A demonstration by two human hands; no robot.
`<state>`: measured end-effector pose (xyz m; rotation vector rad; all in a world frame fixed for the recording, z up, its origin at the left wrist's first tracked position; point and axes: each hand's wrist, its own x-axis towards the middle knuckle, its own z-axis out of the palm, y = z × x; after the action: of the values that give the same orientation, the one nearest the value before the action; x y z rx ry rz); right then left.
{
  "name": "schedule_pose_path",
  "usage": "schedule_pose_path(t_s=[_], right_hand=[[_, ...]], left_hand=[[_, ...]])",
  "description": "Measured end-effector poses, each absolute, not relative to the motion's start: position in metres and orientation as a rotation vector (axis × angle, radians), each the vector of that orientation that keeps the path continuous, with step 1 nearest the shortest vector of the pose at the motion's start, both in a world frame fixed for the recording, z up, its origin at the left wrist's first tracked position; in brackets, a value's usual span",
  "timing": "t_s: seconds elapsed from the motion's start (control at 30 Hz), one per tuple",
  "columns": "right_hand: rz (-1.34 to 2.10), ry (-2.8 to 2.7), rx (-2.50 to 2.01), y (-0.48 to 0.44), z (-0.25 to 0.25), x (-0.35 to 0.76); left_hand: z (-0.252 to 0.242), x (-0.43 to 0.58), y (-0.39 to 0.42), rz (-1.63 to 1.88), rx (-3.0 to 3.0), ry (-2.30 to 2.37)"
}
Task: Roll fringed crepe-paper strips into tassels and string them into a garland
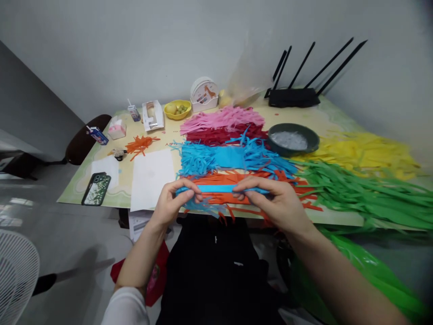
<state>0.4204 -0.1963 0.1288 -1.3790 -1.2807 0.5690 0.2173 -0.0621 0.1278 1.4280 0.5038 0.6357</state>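
Between my two hands a narrow folded strip of blue tissue paper (216, 188) is stretched level above the table's front edge. My left hand (177, 196) pinches its left end, and my right hand (262, 192) grips the right end. Thin blue fringe (206, 206) hangs below the strip near my left fingers. Directly beneath lies orange fringed paper (246, 198). Just behind it is a pile of blue fringed paper (230, 157) with an uncut middle band. Dark red fringed paper (216, 135) and pink fringed paper (223, 118) lie farther back.
Green strips (368, 192) and yellow strips (368, 153) spread at right. A dark bowl (275, 145) holds clear material. Behind stand a black router (294, 98) and a yellow fruit dish (169, 116). White paper (152, 178) and a phone (96, 189) lie left; a fan (16, 275) stands below.
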Motion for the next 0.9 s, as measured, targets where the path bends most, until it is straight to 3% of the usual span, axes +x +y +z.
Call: schedule_pose_path(t_s=[0.37,0.9], right_hand=[[0.195,-1.428,-1.645,-0.198,0.127,0.415],[0.813,-1.089,-1.29,-0.191,0.121,0.422]], left_hand=[[0.136,0.217,-0.065,0.688,2.115,0.682],[0.125,0.224,-0.062,0.606,1.272,0.501]])
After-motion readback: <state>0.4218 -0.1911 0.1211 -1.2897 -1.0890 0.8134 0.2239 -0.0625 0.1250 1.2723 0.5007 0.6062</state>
